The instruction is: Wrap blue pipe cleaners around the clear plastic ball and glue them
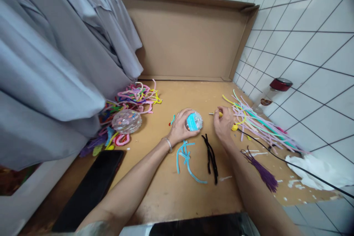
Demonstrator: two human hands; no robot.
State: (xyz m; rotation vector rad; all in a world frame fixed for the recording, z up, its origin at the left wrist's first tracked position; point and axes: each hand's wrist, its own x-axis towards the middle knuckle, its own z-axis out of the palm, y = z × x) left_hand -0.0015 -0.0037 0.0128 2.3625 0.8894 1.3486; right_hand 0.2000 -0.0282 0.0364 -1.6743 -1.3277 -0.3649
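My left hand is closed around a small clear, rounded container with light blue strips side by side across its surface. In my right hand is a yellow corded tool, its metal tip pointing left towards the container but apart from it. My fingers hide most of the tool, so its exact kind is unclear. Light blue pipe cleaners lie bent and crossed below my left hand. Several black pipe cleaners rest between my forearms.
A clear dimpled bowl sits beside tangled coloured pipe cleaners at left, near a black phone. Lilac and green pipe cleaners, a purple bundle, a red-lidded jar and the tool's black cord are at right.
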